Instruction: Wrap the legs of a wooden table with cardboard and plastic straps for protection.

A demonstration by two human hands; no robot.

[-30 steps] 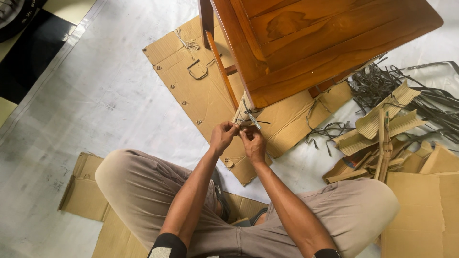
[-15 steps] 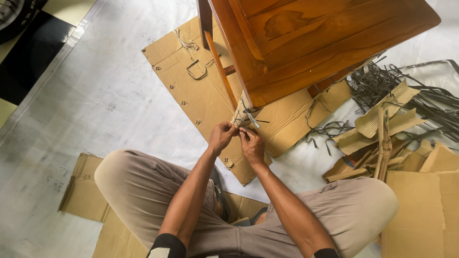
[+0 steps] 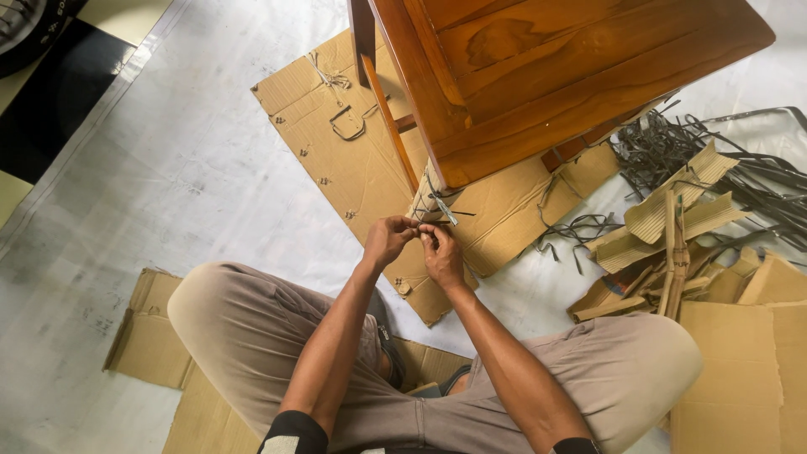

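A person sits cross-legged on a pale floor, seen from above, both bare hands meeting just in front of the knees. The left hand [image 3: 387, 241] has its fingers curled closed, thumb and fingertips pinched on a thin dark strap [image 3: 420, 224] that runs across to the other hand. The right hand [image 3: 442, 255] is likewise curled shut, its fingertips gripping the same strap, so the two hands nearly touch. The strap sits at the near end of a cardboard-wrapped leg [image 3: 427, 202] of a brown polished wooden table [image 3: 555, 67], which fills the far right of the view. Under the leg lies a flat sheet of brown cardboard [image 3: 336, 160]. To the right, well apart from the hands, are a heap of torn cardboard strips [image 3: 672, 227] and a tangle of loose dark straps [image 3: 672, 143].
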